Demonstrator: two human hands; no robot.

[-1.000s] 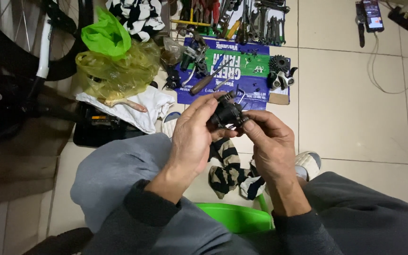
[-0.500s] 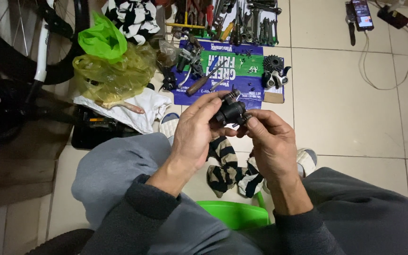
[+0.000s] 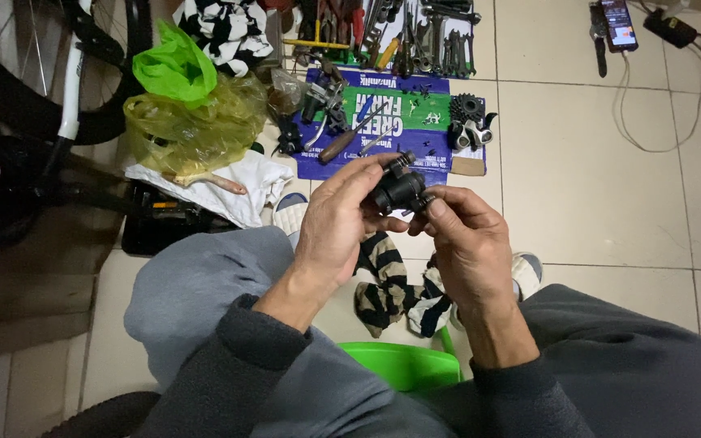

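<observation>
tiled floor [image 3: 594, 186], blue mat [image 3: 440, 122], wrenches [image 3: 436, 36]

A small black mechanical part [image 3: 397, 188], probably cylindrical, held tilted above the lap, a short stub protruding upward.

Informal bike-repair spot on a home-type pale tiled floor [image 3: 594, 162], no proper bench. A black bicycle wheel w/ spokes [image 3: 34, 73] sits at left; a row of steel wrenches & pliers [image 3: 399, 32] is laid out on the floor by a blue-green printed mat [image 3: 383, 122] strewn w/ small black metal bike parts [image 3: 468, 122]. A smartphone on a white charging cable [image 3: 618, 24] lies nearby.
</observation>
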